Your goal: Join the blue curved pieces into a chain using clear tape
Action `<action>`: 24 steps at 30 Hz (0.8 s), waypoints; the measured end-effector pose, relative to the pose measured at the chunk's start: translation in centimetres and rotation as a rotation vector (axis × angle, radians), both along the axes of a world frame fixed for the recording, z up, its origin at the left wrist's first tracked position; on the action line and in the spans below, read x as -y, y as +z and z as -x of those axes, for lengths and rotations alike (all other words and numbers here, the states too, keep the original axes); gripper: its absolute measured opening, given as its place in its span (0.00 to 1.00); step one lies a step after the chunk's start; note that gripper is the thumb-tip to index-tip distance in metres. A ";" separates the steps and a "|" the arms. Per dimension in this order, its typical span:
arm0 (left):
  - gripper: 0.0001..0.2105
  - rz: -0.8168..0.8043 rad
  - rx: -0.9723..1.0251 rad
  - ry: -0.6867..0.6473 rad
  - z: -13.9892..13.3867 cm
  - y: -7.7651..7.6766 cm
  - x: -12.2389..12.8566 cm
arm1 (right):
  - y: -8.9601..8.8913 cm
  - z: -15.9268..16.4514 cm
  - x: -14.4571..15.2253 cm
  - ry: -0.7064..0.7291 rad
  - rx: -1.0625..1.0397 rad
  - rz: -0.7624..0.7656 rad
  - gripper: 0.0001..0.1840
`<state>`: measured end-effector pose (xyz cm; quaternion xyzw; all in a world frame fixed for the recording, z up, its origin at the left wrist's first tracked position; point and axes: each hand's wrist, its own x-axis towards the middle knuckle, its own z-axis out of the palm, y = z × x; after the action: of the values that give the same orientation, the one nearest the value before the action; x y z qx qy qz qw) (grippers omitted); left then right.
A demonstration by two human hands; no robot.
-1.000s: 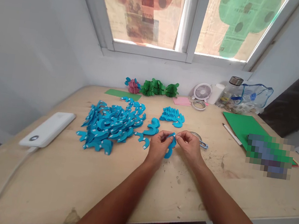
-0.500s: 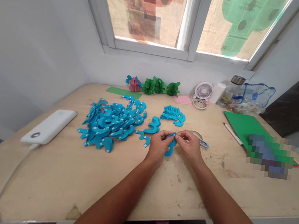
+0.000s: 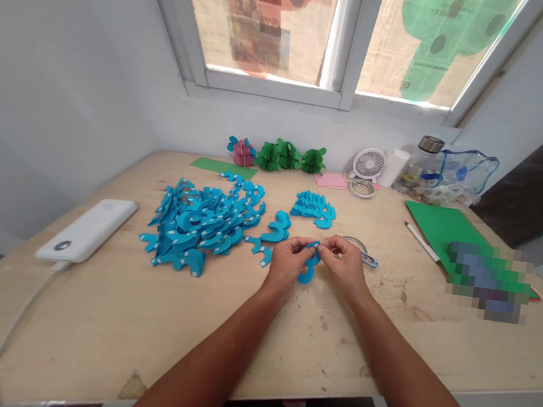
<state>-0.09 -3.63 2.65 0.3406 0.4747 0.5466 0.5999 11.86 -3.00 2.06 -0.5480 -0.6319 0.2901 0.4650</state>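
Between my hands is a small curved blue paper cutout (image 3: 307, 272), held above the table. My left hand (image 3: 287, 263) pinches it from the left, and my right hand (image 3: 343, 259) has its fingertips closed on the upper right end. Fingers partly cover the piece. Just left of my left hand lie a loose blue cutout with white patches (image 3: 259, 250) and a small blue stack (image 3: 278, 227). A large heap of similar blue cutouts (image 3: 209, 218) spreads farther left. Beyond my hands sits another blue group (image 3: 314, 207).
A light blue cutter (image 3: 369, 260) and a tape roll (image 3: 354, 243) lie behind my right hand. A white power bank (image 3: 91, 229) with a cable is at left. Green card (image 3: 435, 220) and a pen (image 3: 422, 241) lie right. A fan (image 3: 368, 164) and bottle (image 3: 421, 164) stand at the back.
Both hands keep almost the same pinch on the blue paper cutout. The whole view has shifted very slightly; nothing else has visibly moved.
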 end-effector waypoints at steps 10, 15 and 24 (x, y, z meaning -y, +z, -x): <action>0.09 0.001 -0.061 -0.026 0.2 -0.1 -0.2 | 0.3 0.1 0.0 -0.009 0.027 -0.012 0.08; 0.09 -0.004 -0.058 -0.028 0.2 -0.1 -0.2 | 0.2 0.0 0.0 -0.010 0.022 -0.001 0.08; 0.10 -0.002 -0.050 -0.039 0.2 -0.2 -0.1 | 0.0 0.0 0.0 -0.011 0.021 -0.008 0.08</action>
<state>-0.28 -3.49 2.44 0.3640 0.4822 0.5267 0.5979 11.85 -2.99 2.09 -0.5526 -0.6349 0.2793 0.4620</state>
